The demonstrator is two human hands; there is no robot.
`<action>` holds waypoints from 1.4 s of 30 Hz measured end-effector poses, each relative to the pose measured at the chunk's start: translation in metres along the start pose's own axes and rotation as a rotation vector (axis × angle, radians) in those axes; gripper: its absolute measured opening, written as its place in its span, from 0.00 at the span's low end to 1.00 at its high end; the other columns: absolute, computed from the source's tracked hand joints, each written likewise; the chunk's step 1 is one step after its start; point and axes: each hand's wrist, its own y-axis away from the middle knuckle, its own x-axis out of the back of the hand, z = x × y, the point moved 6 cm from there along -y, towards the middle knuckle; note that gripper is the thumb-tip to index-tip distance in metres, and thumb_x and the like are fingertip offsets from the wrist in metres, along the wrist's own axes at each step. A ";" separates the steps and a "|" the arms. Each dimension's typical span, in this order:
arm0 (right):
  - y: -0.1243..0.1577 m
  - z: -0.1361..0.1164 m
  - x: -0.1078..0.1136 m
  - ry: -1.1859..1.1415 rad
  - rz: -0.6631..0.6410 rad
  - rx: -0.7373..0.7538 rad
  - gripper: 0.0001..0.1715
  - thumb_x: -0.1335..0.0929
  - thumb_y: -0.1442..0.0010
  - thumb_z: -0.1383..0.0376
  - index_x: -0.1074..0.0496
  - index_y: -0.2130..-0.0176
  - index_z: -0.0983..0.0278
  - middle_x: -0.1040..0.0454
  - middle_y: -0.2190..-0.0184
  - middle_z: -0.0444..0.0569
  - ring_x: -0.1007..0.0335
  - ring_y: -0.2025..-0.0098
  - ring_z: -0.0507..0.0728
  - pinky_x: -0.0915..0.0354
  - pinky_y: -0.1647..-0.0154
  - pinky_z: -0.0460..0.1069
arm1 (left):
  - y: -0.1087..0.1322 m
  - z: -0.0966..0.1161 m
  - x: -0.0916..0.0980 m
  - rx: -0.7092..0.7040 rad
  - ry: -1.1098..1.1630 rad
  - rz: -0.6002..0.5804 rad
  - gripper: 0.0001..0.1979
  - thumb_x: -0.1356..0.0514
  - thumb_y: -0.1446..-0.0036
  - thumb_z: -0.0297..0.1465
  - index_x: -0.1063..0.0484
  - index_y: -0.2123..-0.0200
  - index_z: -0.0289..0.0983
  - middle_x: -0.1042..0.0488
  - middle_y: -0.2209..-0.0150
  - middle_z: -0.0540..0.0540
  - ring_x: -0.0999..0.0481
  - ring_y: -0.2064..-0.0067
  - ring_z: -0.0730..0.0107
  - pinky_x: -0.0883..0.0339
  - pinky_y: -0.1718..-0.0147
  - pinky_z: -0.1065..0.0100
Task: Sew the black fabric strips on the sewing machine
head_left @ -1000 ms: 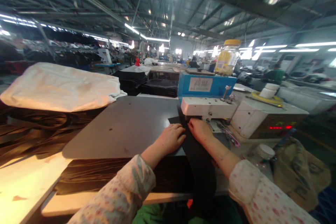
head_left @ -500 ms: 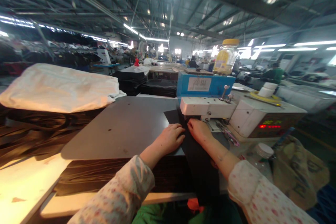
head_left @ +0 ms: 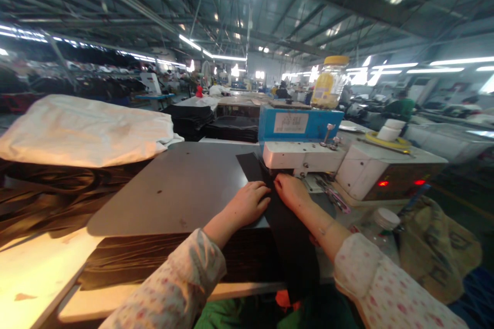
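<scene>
A long black fabric strip [head_left: 293, 236] runs from my lap over the table edge, past the sewing head, onto the grey metal plate. My left hand [head_left: 251, 201] rests on the strip's left side, fingers bent and pressed together against it. Close under the white sewing machine head [head_left: 303, 157], my right hand [head_left: 290, 190] is closed on the strip's right side, fingertips tucked in. The needle area is hidden behind the head and my fingers. Small pink-handled snips [head_left: 337, 200] lie just right of the right hand.
The grey plate [head_left: 173, 190] covers a stack of dark fabric pieces [head_left: 162, 257]. White cloth [head_left: 88, 128] lies over dark pieces at left. A control box [head_left: 393, 169], a clear jar [head_left: 386, 221] and a brown bag [head_left: 438, 252] are at right. A yellow-lidded jar [head_left: 330, 85] tops the machine.
The strip's far end has slid a little farther away across the plate. Both hands stay in nearly the same place. The control box display has changed from lit digits to two red lights.
</scene>
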 end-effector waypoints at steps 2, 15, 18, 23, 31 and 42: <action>0.000 0.000 0.000 0.002 -0.010 -0.003 0.13 0.43 0.40 0.65 0.32 0.66 0.64 0.26 0.67 0.51 0.31 0.65 0.53 0.42 0.67 0.46 | 0.000 0.000 -0.001 -0.007 0.000 0.001 0.13 0.49 0.43 0.32 0.32 0.56 0.35 0.32 0.54 0.42 0.34 0.52 0.65 0.41 0.50 0.63; 0.001 0.000 0.001 0.010 0.018 0.016 0.12 0.42 0.41 0.65 0.32 0.67 0.64 0.26 0.68 0.49 0.30 0.66 0.54 0.42 0.68 0.46 | 0.000 -0.002 -0.002 0.004 -0.001 0.005 0.14 0.49 0.44 0.32 0.32 0.55 0.34 0.33 0.52 0.42 0.35 0.51 0.64 0.41 0.50 0.64; 0.002 0.000 0.001 0.007 0.022 0.022 0.12 0.42 0.41 0.65 0.32 0.67 0.64 0.26 0.68 0.49 0.30 0.66 0.53 0.42 0.68 0.46 | 0.000 -0.002 -0.002 0.003 -0.002 0.002 0.14 0.49 0.43 0.32 0.32 0.55 0.33 0.33 0.52 0.42 0.35 0.51 0.64 0.41 0.50 0.64; 0.002 0.000 0.002 0.010 0.031 0.018 0.13 0.43 0.41 0.65 0.32 0.67 0.64 0.26 0.68 0.49 0.30 0.67 0.54 0.43 0.69 0.46 | 0.001 0.000 0.000 0.003 -0.004 0.001 0.14 0.49 0.44 0.31 0.32 0.56 0.33 0.33 0.53 0.41 0.35 0.51 0.64 0.41 0.50 0.64; 0.002 0.000 0.001 -0.009 0.002 0.000 0.13 0.43 0.41 0.65 0.31 0.66 0.64 0.26 0.67 0.50 0.30 0.66 0.54 0.42 0.68 0.46 | 0.001 -0.002 -0.002 -0.010 0.003 0.015 0.14 0.49 0.44 0.32 0.32 0.56 0.35 0.33 0.53 0.42 0.35 0.51 0.65 0.41 0.50 0.64; 0.001 0.001 -0.001 -0.011 0.030 0.012 0.12 0.42 0.41 0.65 0.32 0.67 0.64 0.26 0.68 0.50 0.31 0.66 0.54 0.43 0.69 0.46 | 0.001 -0.002 -0.002 -0.006 -0.001 0.006 0.14 0.48 0.44 0.31 0.32 0.55 0.34 0.33 0.53 0.41 0.35 0.51 0.64 0.41 0.50 0.64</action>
